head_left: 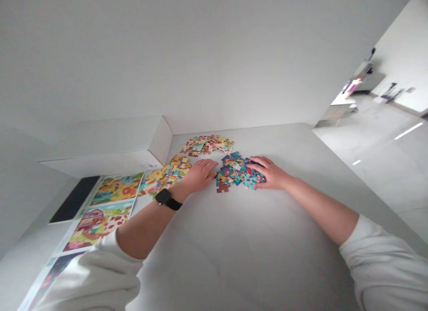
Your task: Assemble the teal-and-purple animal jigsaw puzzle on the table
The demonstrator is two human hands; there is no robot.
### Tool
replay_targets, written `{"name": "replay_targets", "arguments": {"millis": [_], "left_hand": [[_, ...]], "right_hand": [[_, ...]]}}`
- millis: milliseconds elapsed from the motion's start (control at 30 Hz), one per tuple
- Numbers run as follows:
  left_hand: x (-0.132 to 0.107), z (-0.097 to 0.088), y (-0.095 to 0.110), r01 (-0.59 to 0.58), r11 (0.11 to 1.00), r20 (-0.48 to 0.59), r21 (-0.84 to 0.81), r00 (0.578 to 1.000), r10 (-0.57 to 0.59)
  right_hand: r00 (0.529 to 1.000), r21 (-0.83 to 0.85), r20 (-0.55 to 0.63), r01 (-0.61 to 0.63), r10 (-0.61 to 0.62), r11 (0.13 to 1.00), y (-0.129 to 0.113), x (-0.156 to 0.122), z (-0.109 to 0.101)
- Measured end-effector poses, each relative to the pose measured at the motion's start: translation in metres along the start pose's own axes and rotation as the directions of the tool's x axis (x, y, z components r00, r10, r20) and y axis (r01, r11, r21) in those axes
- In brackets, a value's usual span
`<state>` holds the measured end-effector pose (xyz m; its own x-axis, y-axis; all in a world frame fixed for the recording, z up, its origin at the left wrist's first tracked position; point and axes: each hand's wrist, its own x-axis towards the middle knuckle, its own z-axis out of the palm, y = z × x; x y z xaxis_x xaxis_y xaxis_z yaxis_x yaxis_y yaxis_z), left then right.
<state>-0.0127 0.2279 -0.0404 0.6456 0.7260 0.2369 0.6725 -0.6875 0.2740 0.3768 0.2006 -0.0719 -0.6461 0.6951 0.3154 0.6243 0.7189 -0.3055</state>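
Hands open and apart: right hand (269, 172) spread over the teal jigsaw pieces (236, 172), left hand (199, 176) flat at their other side, as if penning that heap in! Yellow pieces (167, 173) lie just left of the heap, pale pieces (206, 145) beyond it.

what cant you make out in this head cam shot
In the head view:
The teal and red jigsaw pieces: the right hand covers part of the pile.
The yellow jigsaw pieces: the left hand hides some.
The printed picture sheet: the left sleeve hides its lower part, and the bottom edge cuts it off.
The objects in the far room: too small to name.
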Motion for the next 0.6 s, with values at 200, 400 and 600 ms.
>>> {"name": "replay_targets", "arguments": {"millis": [200, 400, 600], "left_hand": [[-0.024, -0.010, -0.021, -0.109, 0.992, 0.066, 0.060, 0.992, 0.105], [-0.030, -0.014, -0.009, -0.095, 0.987, 0.053, 0.128, 0.995, 0.089], [-0.030, -0.011, -0.001, -0.010, 0.984, -0.015, 0.178, 1.000, 0.013]], "right_hand": [[0.998, -0.001, -0.018, 0.058, -0.058, 0.998, 0.007, 0.000, 0.004], [0.995, -0.005, -0.016, 0.095, -0.095, 0.996, 0.007, 0.009, 0.007], [0.996, -0.004, -0.020, 0.089, -0.089, 0.996, 0.004, 0.012, 0.007]]}}
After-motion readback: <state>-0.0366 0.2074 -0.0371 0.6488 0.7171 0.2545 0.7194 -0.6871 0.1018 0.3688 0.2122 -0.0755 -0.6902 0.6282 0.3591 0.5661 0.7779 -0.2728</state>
